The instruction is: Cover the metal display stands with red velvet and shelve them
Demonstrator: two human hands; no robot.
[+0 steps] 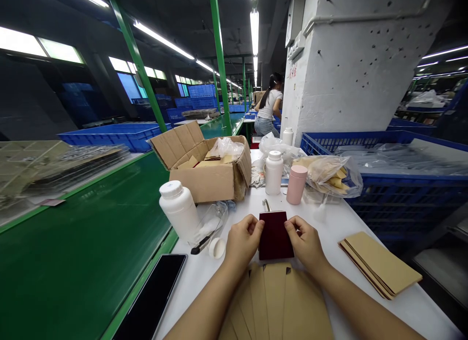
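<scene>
A dark red flat pouch (275,235) lies on the white table (329,223) in front of me. My left hand (243,241) pinches its left edge, fingers closed on it. My right hand (306,242) pinches its right edge the same way. Just below the pouch lies a fan of tan card sleeves (278,301), between my forearms. A small metal piece (266,204) sits just beyond the pouch.
White bottles (179,208) (274,171), a pink bottle (296,184), an open cardboard box (208,169), a bagged bundle (331,174), a tan stack (380,264), a black phone (153,296), blue crates (398,184). Green conveyor (80,242) on the left. A person stands far back.
</scene>
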